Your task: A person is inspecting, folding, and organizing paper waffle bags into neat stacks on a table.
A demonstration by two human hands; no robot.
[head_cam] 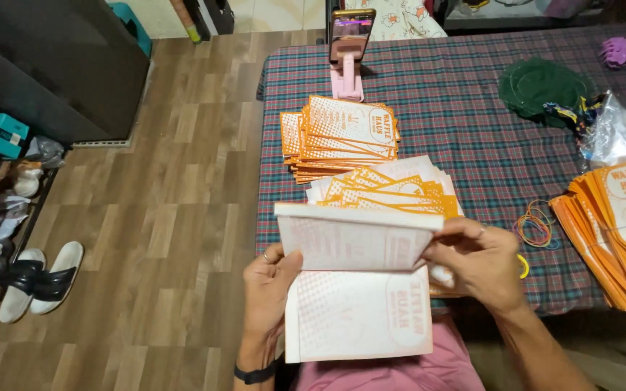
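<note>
My left hand (269,293) grips the left edge of a stack of flat white paper sleeves (360,315) printed with pale orange dots, held over my lap. My right hand (476,264) pinches the right side of the upper sheets (349,235) and bends them upward, so the sheet below shows. Just beyond, on the plaid tablecloth (465,123), lies a fanned pile of orange-and-white sleeves (389,188). Behind it sits a neater orange stack (342,134).
Another orange sleeve pile (621,232) lies at the right edge, with loose rubber bands (537,226) beside it. A phone on a pink stand (349,51) faces me. A green cloth (541,87), clear plastic bag (617,134), purple clip (621,51). Sandals (41,282) on the wood floor.
</note>
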